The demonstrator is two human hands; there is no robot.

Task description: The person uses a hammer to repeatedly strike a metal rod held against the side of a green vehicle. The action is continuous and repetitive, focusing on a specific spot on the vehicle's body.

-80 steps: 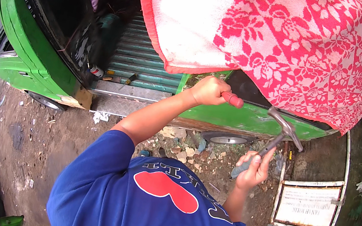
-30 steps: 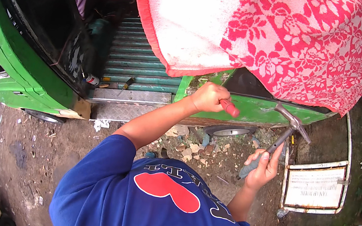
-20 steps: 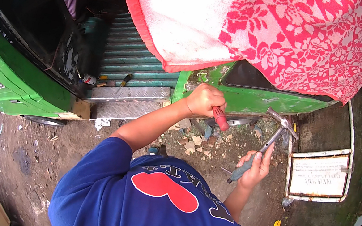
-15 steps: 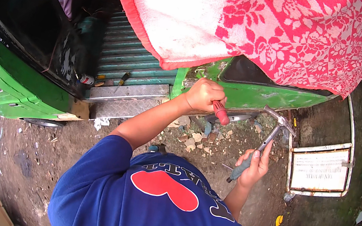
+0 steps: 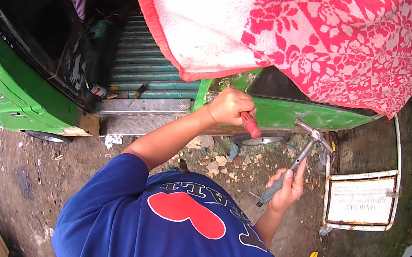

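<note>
My left hand [image 5: 231, 106] is wrapped around a red-handled screwdriver [image 5: 251, 125]. Its fluted grip points toward me, while the blade is hidden by the fist at the corner of the green vehicle body [image 5: 280, 110]. In my right hand [image 5: 286, 190] is a hammer [image 5: 299, 160] with a metal shaft and a dark grey grip. The hammer's head [image 5: 314, 133] is up, to the right of the screwdriver handle and apart from it. A thin metal piece sticks out beside the right hand; I cannot tell what it is.
A red and white floral towel [image 5: 335, 41] drapes over the vehicle's upper part. Left of it, an open doorway shows a ribbed green floor [image 5: 153, 54] and a metal step [image 5: 147, 105]. Broken chips [image 5: 219, 163] litter the ground. At right stands a white-framed sign [image 5: 361, 201].
The hammer's head has shifted slightly left and up. My left hand stays at the same corner, with the screwdriver handle tilted a little differently.
</note>
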